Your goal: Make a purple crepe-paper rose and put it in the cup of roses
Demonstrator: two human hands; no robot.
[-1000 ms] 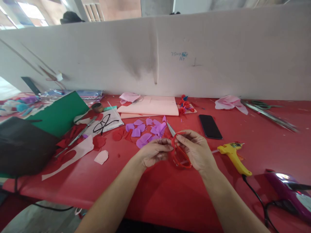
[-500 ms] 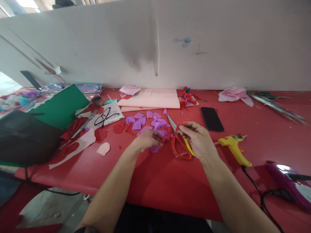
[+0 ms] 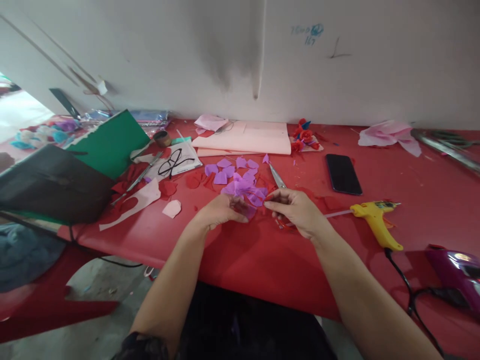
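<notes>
My right hand (image 3: pixel 298 212) pinches a small red petal (image 3: pixel 268 198) between thumb and forefinger, to the right of a loose heap of purple petals (image 3: pixel 240 186). Beneath it lie scissors with metal blades (image 3: pixel 278 176), their handles mostly covered by the hand. At the near side of the heap, my left hand (image 3: pixel 221 210) has its fingers curled towards the thumb; what they hold, if anything, is hidden. A single purple petal (image 3: pixel 249 213) is beside that thumb. Several separate purple petals (image 3: pixel 220 177) and red petals (image 3: pixel 193 180) are spread beyond the left hand.
A yellow glue gun (image 3: pixel 375 222) and a black phone (image 3: pixel 343 174) lie to the right. Further back are pink sheets (image 3: pixel 247 140) and red fabric flowers (image 3: pixel 305 136). Glasses (image 3: pixel 175 164), pink scraps (image 3: pixel 140 202) and a green board (image 3: pixel 112 142) stand or lie left.
The view has tilted down, so the table's things sit higher and further right. My right hand has moved left over the scissors' handles, still with the red petal. My left hand has shifted slightly left.
</notes>
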